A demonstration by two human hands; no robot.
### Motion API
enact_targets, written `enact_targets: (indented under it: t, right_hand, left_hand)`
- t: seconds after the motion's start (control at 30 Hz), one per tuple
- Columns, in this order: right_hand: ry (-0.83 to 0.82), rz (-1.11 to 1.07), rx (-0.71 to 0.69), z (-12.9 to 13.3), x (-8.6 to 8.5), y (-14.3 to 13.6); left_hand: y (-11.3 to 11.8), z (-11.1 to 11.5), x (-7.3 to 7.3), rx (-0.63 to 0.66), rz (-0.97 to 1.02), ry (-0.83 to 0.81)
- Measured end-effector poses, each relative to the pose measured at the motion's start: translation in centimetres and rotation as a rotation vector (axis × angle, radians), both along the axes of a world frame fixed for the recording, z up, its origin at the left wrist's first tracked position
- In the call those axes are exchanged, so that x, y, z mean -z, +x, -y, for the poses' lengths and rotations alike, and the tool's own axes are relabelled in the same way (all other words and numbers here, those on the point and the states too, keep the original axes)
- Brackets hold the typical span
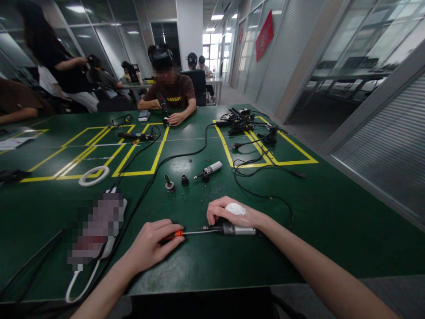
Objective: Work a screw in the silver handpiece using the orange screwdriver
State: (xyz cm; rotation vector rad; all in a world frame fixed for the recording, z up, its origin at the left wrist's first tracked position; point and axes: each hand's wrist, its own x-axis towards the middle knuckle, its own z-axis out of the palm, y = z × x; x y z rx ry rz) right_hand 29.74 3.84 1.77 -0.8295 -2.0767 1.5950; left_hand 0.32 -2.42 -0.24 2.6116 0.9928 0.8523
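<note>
My left hand (154, 243) lies low over the table, fingers closed around the orange and black handle of a screwdriver (199, 232). Its thin metal shaft points right, to a black and silver cylindrical tool (244, 231) lying on the table. Just above that tool is my right hand (229, 212), a white patch on its back. Its fingers are curled downward, and what they pinch, if anything, is hidden. Farther forward lie a metal nozzle (169, 185), a black collar (185, 180), another collar (205, 177) and a silver cylinder with prongs (213, 168).
Several tiny screws (184, 194) lie scattered near the parts. A white tape ring (94, 176) and a blurred-out object (98, 226) are on the left. Black cables (172, 156) cross the green table (332, 212). Tools are heaped (241, 120) at the back right. A person (175, 91) sits opposite.
</note>
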Motion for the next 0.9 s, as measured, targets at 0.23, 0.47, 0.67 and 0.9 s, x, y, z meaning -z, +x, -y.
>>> enact_targets:
  t: [0.23,0.47,0.67,0.9]
  right_hand:
    - [0.007,-0.007,-0.005,-0.03,-0.08,-0.05]
    - [0.010,-0.011,-0.002,0.04,-0.15,-0.04]
    - [0.008,-0.015,0.001,-0.03,0.02,-0.09]
    - [0.006,-0.005,-0.003,0.02,-0.16,-0.04]
  left_hand:
    - [-0.01,0.02,-0.05,-0.007,-0.012,-0.023]
    - [0.21,0.45,-0.30,-0.051,-0.010,-0.079]
    - [0.20,0.58,-0.16,-0.069,-0.003,-0.065]
    - [0.24,0.34,-0.06,-0.045,0.006,-0.054]
